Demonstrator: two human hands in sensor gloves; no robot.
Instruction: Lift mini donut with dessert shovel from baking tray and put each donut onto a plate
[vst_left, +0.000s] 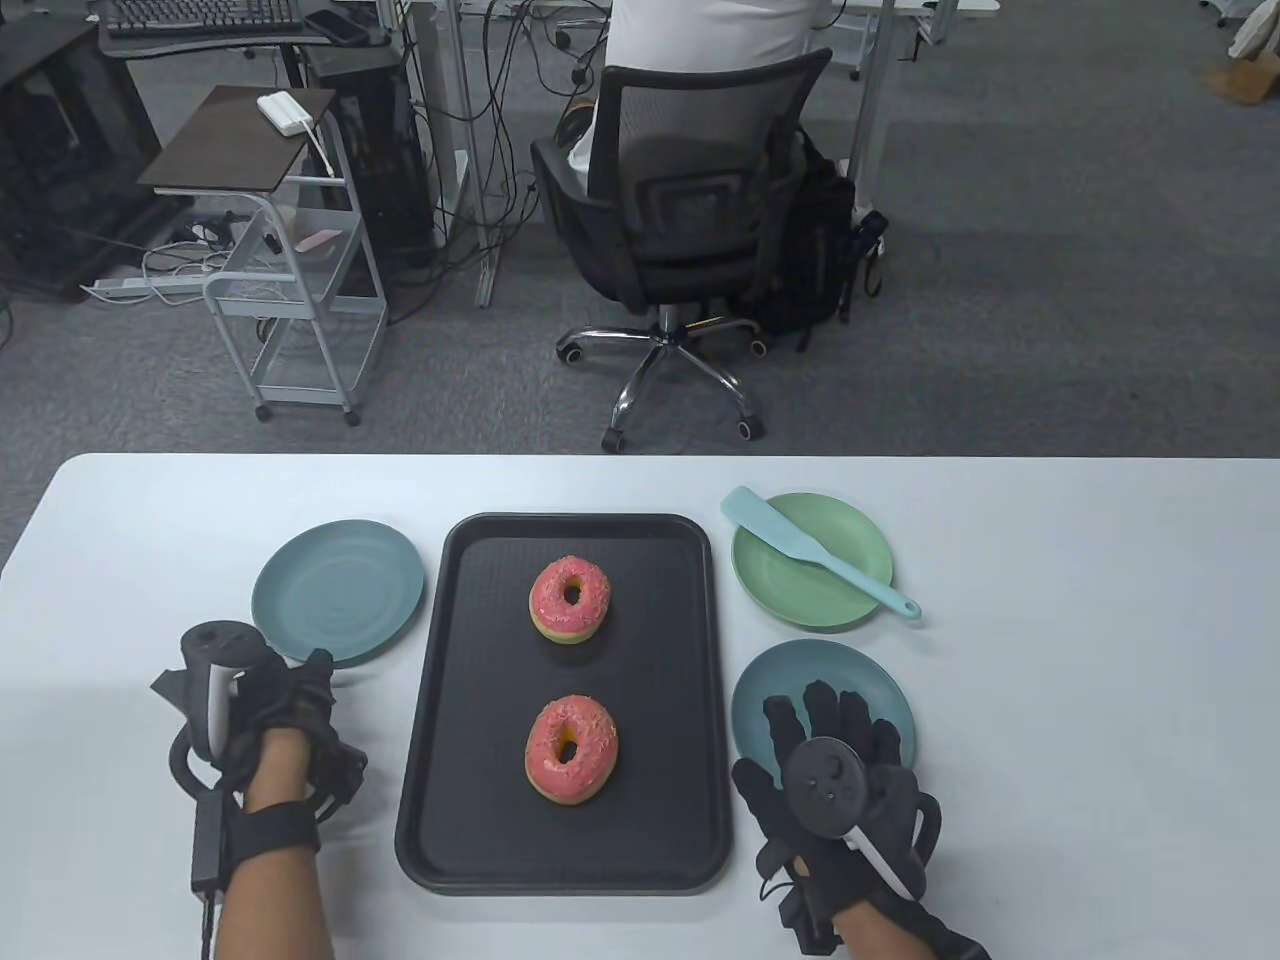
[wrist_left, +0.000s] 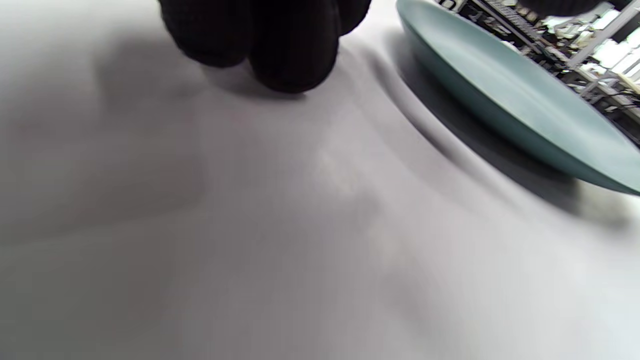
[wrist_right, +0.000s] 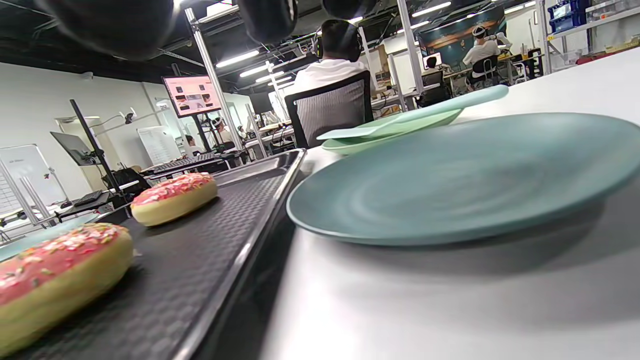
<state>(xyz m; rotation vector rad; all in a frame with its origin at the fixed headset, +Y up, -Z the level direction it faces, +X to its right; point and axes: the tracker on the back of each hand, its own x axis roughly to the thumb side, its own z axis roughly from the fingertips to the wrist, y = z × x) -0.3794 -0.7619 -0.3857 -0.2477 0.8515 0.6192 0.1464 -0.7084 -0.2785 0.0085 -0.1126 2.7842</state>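
Observation:
Two pink-frosted mini donuts lie on the black baking tray (vst_left: 660, 700), one at the far end (vst_left: 569, 598) and one nearer (vst_left: 571, 748). The teal dessert shovel (vst_left: 810, 548) lies across the green plate (vst_left: 790, 595) to the tray's right. My right hand (vst_left: 830, 730) hovers with spread, straight fingers over the blue plate (vst_left: 770, 675) and holds nothing. My left hand (vst_left: 290, 700) rests on the table, loosely curled and empty, at the near edge of the teal plate (vst_left: 338, 592). Its fingertips (wrist_left: 290, 50) touch the tabletop beside that plate (wrist_left: 515, 100).
The white table (vst_left: 1050, 700) has bare surface at far right and far left. Beyond its far edge a person sits in an office chair (vst_left: 690, 220), and a small wheeled cart (vst_left: 290, 250) stands at the back left.

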